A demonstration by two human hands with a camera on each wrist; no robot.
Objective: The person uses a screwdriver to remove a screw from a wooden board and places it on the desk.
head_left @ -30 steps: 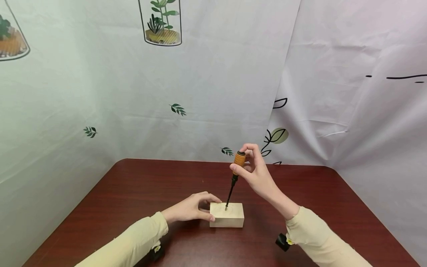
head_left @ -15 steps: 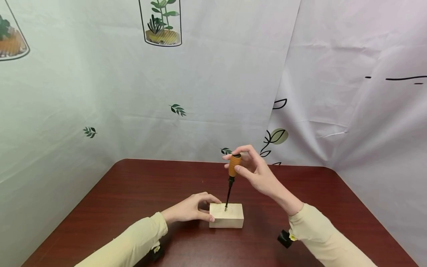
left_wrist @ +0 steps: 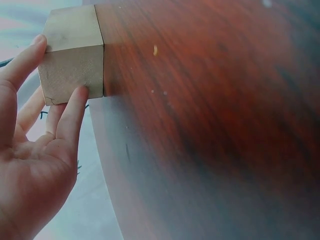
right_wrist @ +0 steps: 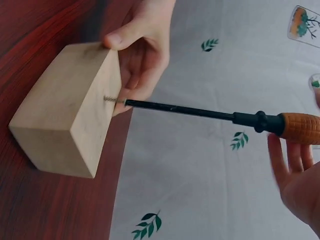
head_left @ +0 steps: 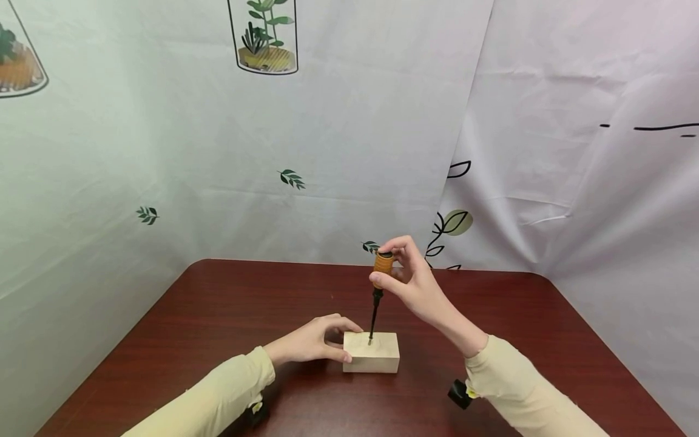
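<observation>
A pale wooden block [head_left: 377,363] lies on the table, and a screw [right_wrist: 111,99] stands partly sunk in its top face. My left hand [head_left: 312,341] grips the block's left end, thumb on the near side and fingers behind; the left wrist view shows the same hold on the block [left_wrist: 75,70]. In my right hand [head_left: 420,288] is a screwdriver [head_left: 374,312] with an orange handle and black shaft, nearly upright. Thumb and fingers hold the handle [right_wrist: 300,128], the index finger on its end cap. The screwdriver's tip meets the screw head.
The dark red-brown table [head_left: 246,297] extends around the block on every side. Behind it hangs a pale cloth [head_left: 349,133] printed with leaves and jars. A black wrist camera [head_left: 460,394] sits under the right sleeve.
Half a second ago the right fingers were spread and the thumb lay at the handle's right; now they are wrapped closer, thumb across its front. The handle has tilted slightly left since one second ago.
</observation>
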